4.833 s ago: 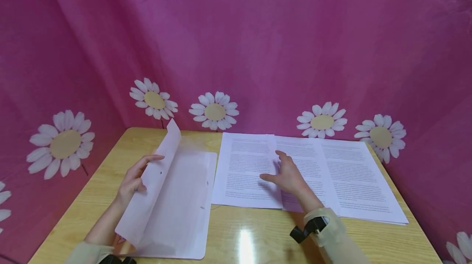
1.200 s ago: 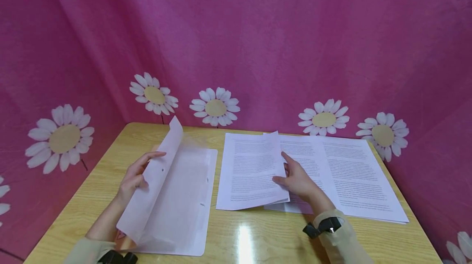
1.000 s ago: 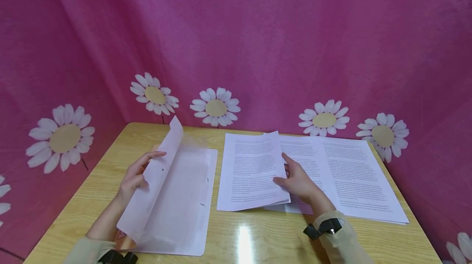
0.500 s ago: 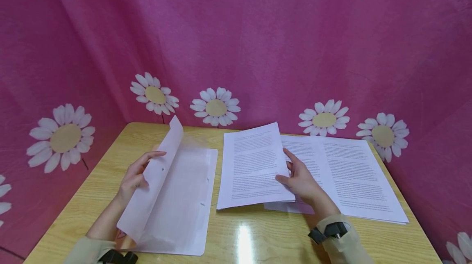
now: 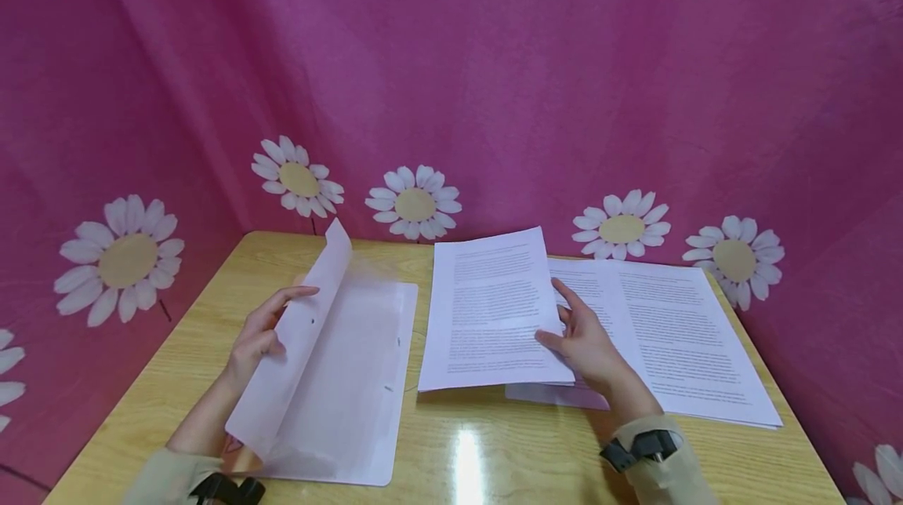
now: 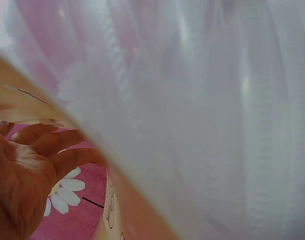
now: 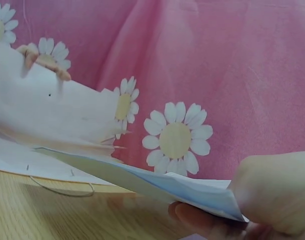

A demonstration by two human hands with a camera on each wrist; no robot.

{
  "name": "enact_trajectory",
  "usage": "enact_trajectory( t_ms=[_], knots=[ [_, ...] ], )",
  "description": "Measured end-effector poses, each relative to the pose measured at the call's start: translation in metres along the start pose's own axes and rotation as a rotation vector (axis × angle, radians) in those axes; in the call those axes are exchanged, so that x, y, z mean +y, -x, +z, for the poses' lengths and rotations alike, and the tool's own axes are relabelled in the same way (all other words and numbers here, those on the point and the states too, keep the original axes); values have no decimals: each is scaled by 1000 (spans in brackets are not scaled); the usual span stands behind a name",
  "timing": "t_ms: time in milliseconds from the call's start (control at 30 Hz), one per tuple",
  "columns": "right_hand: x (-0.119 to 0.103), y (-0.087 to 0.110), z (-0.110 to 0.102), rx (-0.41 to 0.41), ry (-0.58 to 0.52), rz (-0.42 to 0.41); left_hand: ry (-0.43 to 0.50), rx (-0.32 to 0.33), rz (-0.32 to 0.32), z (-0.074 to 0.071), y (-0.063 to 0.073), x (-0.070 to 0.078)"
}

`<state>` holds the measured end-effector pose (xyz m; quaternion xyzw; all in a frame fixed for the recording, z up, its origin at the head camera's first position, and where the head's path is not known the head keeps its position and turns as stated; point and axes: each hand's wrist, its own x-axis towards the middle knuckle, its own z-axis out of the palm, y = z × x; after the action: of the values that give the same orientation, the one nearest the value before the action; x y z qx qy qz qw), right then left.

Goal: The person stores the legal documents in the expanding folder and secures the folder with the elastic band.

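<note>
A folder [image 5: 353, 411] lies opened on the table at the left, with a white inside and an orange outside. Clear plastic sleeves [image 6: 207, 100] fill most of the left wrist view. My left hand [image 5: 261, 336] holds the folder's raised cover [image 5: 282, 387] by its left edge, fingertips over the edge. My right hand [image 5: 585, 340] pinches a thin stack of printed sheets [image 5: 494, 317] at its right edge, thumb on top. That stack is lifted and tilted off the table, as the right wrist view shows, just right of the folder. Fingers under the stack are mostly hidden.
More printed sheets [image 5: 691, 340] lie overlapping on the right of the wooden table [image 5: 487, 442]. The lifted stack partly covers them. A thin cord loop [image 7: 62, 192] sticks out from the folder's edge. A pink daisy-patterned curtain [image 5: 494, 97] hangs behind the table.
My right hand, earlier spread above the left sheets, has gripped that stack and raised it off the table, tilting its far edge up. My left hand stays on the folder cover.
</note>
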<state>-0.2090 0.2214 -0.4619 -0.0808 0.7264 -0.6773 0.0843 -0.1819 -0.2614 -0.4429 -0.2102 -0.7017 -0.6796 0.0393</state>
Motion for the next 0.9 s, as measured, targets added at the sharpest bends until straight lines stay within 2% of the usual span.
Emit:
enact_trajectory(
  t_ms=[200,500,900],
  knots=[
    [-5,4,0,-16,-40,-21,-3,2,-10,1,1,0],
    [-15,9,-3,-37,-52,-54,-9,13,14,2,0,0],
    [-41,19,0,-64,-88,-106,-11,15,16,2,0,2]
  ],
)
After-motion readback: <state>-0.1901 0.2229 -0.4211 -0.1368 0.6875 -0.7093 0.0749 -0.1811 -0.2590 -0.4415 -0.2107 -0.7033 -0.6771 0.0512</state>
